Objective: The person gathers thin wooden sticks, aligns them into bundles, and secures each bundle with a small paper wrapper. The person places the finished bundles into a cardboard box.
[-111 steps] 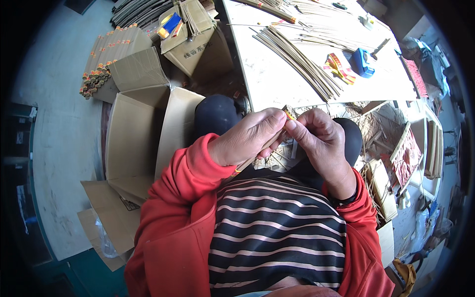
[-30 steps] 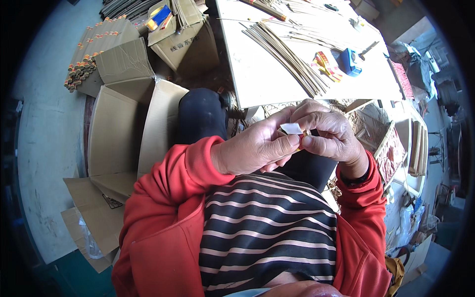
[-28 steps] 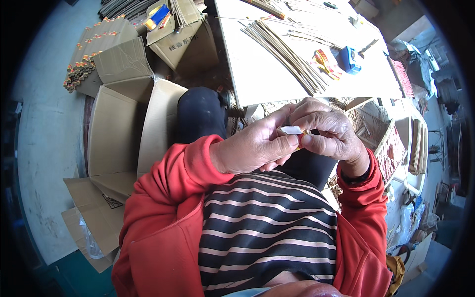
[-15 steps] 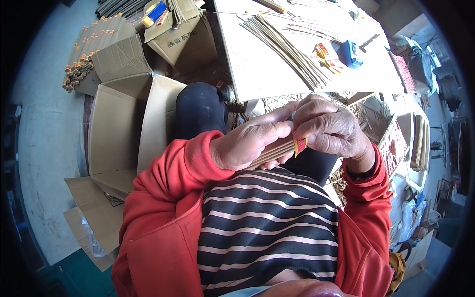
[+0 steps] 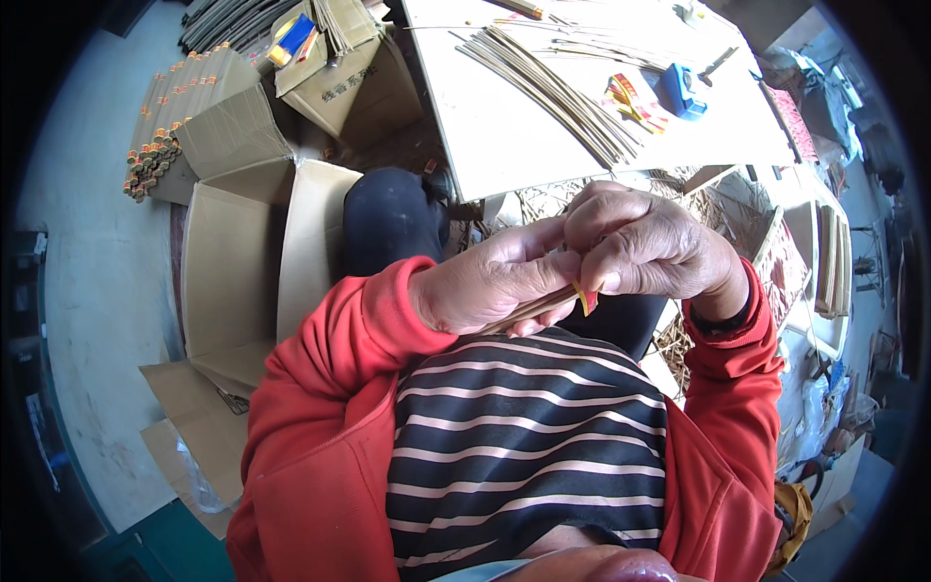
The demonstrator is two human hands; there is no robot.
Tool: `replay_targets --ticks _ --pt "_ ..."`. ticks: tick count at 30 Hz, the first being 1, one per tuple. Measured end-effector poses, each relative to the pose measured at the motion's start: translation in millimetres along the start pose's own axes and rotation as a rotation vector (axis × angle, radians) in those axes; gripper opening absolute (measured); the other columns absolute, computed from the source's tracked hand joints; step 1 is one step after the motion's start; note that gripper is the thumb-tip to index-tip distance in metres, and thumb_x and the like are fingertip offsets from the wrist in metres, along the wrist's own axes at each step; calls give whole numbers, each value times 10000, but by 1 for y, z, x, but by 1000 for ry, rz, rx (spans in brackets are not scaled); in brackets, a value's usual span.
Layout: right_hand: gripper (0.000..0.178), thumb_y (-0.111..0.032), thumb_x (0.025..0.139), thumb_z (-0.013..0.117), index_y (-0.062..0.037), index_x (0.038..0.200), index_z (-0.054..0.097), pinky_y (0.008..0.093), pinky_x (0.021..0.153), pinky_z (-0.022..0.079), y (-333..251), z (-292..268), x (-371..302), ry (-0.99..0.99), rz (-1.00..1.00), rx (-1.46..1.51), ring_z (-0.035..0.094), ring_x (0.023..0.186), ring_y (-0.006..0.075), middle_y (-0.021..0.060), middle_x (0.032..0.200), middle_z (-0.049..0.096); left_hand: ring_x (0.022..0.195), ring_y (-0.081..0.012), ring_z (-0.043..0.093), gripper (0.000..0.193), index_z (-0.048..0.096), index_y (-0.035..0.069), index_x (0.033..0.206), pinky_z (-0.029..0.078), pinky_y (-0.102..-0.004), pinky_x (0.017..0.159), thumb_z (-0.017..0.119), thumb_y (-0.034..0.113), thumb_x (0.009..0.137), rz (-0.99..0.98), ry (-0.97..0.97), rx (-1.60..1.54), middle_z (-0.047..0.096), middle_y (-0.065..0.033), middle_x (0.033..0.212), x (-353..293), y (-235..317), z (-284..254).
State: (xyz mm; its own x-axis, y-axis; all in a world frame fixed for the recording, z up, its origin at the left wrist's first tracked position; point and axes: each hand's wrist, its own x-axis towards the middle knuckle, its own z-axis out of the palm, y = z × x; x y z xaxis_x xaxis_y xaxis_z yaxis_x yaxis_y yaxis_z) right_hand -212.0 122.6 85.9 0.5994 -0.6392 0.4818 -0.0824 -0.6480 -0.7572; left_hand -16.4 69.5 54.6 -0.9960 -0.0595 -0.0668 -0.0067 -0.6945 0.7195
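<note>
Your left hand (image 5: 504, 281) is closed round a bundle of thin brown sticks (image 5: 529, 310), thumb on top, fingers curled under. Your right hand (image 5: 659, 247) is bent over the bundle's far end, thumb and fingertips pinched in on a red-and-yellow strip (image 5: 588, 301). Strip sits at that end with one tail hanging down; the exact pinch point is hidden by your fingers. Both hands touch or nearly touch there. Bundle is held tilted above your lap, near end toward your striped shirt (image 5: 529, 441), red sleeves (image 5: 339, 330) either side.

Just past your hands: white table (image 5: 495, 145). On it, a fanned row of loose sticks (image 5: 553, 97), more red-and-yellow strips (image 5: 635, 102) to its right, and a blue tool (image 5: 682, 92) beside those. Stick scraps (image 5: 669, 354) lie below, to the right of your lap.

Left of your knee (image 5: 393, 223): open carton (image 5: 228, 272), flaps out. Beyond it, a second carton (image 5: 364, 92) with a blue-and-yellow item (image 5: 293, 39) on top. Far left, a stack of banded bundles (image 5: 184, 112), ends facing you; dark sticks (image 5: 233, 24) are piled behind. Far right, more long brown pieces (image 5: 831, 262) stand against a pale frame.
</note>
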Motion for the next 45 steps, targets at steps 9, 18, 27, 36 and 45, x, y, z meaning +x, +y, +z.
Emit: replay_targets --ticks 9,18,27,36,45 --pt "113 -132 847 586 -42 898 633 307 804 421 8 -1 -11 38 159 305 522 937 210 101 986 528 449 -44 427 435 348 49 1246 355 -144 396 505 267 905 -20 160 99 502 -33 673 2 2 3" --pt "498 -412 599 784 4 779 577 266 607 453 1 52 -13 645 503 -256 560 659 175 88 701 553 443 -40 407 554 288 -23 1256 316 -158 396 548 292 881 199 498 328 482 -21 611 -4 8 5" --pt "210 -195 836 613 -14 749 553 270 550 409 17 58 -4 651 317 -67 508 603 145 64 658 528 450 -43 409 309 418 24 1015 333 -153 411 511 295 901 197 461 232 484 -26 642 -6 13 7" --pt "191 -183 787 673 -24 824 575 244 645 447 24 52 -4 773 388 220 529 705 120 43 778 553 460 -62 430 337 409 37 1073 374 -169 431 462 331 917 67 318 50 496 -54 682 -9 17 -2" --pt "263 -184 758 692 -6 921 589 274 654 461 25 36 -7 625 183 -207 546 736 173 93 875 566 519 -92 509 468 380 13 1119 420 -187 438 501 397 881 32 319 308 538 -91 784 -1 19 -5"
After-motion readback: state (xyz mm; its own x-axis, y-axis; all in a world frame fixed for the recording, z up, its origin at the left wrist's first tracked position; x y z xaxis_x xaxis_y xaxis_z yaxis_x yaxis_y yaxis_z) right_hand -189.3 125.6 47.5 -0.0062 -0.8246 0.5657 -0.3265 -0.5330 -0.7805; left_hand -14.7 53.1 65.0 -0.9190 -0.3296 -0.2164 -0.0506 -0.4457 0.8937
